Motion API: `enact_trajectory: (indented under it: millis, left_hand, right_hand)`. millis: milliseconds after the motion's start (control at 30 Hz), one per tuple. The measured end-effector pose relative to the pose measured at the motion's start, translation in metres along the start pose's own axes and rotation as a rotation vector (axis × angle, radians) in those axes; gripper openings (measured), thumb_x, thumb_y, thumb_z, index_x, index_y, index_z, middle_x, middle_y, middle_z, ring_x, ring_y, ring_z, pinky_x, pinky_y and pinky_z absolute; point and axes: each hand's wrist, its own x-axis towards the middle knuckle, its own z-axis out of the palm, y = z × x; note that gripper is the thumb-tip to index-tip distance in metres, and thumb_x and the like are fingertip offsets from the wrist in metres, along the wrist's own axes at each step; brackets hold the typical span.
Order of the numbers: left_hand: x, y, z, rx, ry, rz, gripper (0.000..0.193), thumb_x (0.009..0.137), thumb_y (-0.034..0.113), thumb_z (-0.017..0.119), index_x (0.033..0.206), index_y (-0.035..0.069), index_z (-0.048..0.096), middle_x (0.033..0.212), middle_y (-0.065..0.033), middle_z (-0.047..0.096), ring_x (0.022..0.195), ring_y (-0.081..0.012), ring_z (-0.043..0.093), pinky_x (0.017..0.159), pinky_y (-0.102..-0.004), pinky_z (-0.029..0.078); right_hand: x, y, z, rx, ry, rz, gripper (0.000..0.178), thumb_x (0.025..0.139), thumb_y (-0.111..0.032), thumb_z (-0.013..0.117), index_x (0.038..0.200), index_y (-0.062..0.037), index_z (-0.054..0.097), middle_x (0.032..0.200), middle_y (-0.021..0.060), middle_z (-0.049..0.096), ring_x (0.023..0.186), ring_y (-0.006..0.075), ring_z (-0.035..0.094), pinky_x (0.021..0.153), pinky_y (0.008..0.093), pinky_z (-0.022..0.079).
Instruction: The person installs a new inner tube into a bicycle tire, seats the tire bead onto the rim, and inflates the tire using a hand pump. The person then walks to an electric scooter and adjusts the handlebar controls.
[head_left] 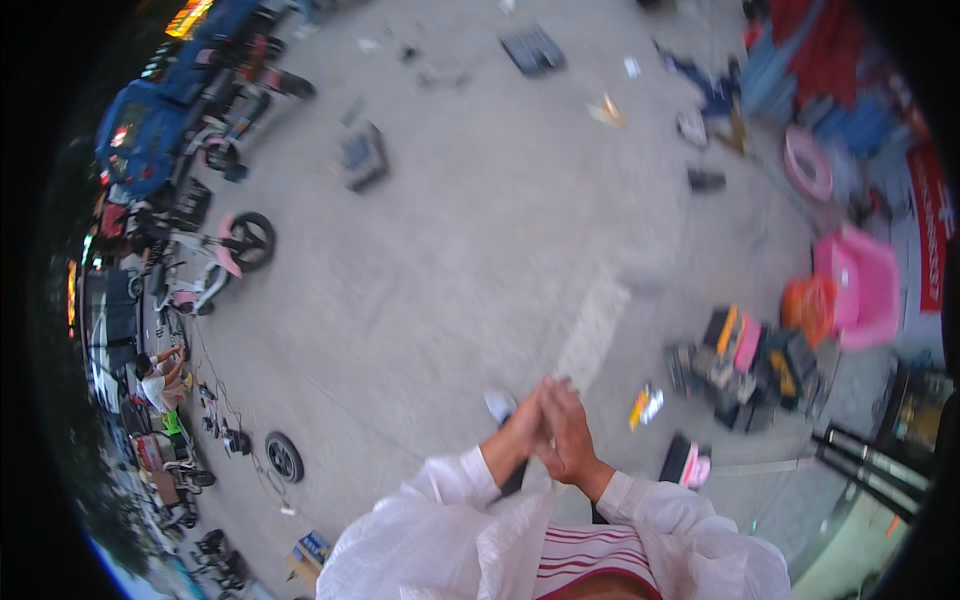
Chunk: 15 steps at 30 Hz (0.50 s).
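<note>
In front of my body, low in the view, my left hand (522, 424) and my right hand (568, 432) are pressed together, with the right partly covering the left. Their fingers are closed against each other, slightly blurred. No object shows in either hand, though the space between the palms is hidden. Both forearms wear loose white sleeves (455, 478). Below the hands is the concrete ground (440, 300); the tip of a pale shoe (500, 404) shows just beside the left wrist.
A loose wheel (285, 457) lies left, near cables and a crouching person (163, 385). Electric bikes (205, 262) line the left side. At right are a pile of tools and cases (745, 365), a pink tub (868, 290) and an orange bag (808, 308). A dark box (365, 157) stands farther off.
</note>
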Motion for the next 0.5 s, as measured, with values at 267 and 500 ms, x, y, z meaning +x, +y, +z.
enact_trajectory:
  millis: [267,500]
  left_hand:
    - [-0.365,0.264,0.019,0.174,-0.448,0.861,0.060,0.099,0.043,0.040,0.142,0.001,0.039,0.131,-0.0175,0.056,0.117,-0.0296,0.056,0.099,-0.0430,0.044]
    - [-0.671,0.349,0.014,0.967,0.218,2.214,0.063,0.095,0.048,0.037,0.128,-0.004,0.048,0.124,-0.0189,0.055,0.117,-0.0285,0.052,0.104,-0.0409,0.038]
  right_hand:
    - [0.178,-0.016,-0.037,-0.558,0.105,0.281,0.031,0.086,-0.020,0.065,0.108,0.0023,0.063,0.101,0.0209,0.066,0.102,0.0402,0.060,0.089,0.0463,0.048]
    - [0.373,-0.241,-0.070,0.121,0.440,0.218,0.014,0.090,-0.012,0.062,0.098,-0.0006,0.062,0.080,0.0004,0.058,0.067,0.0072,0.049,0.060,0.0225,0.039]
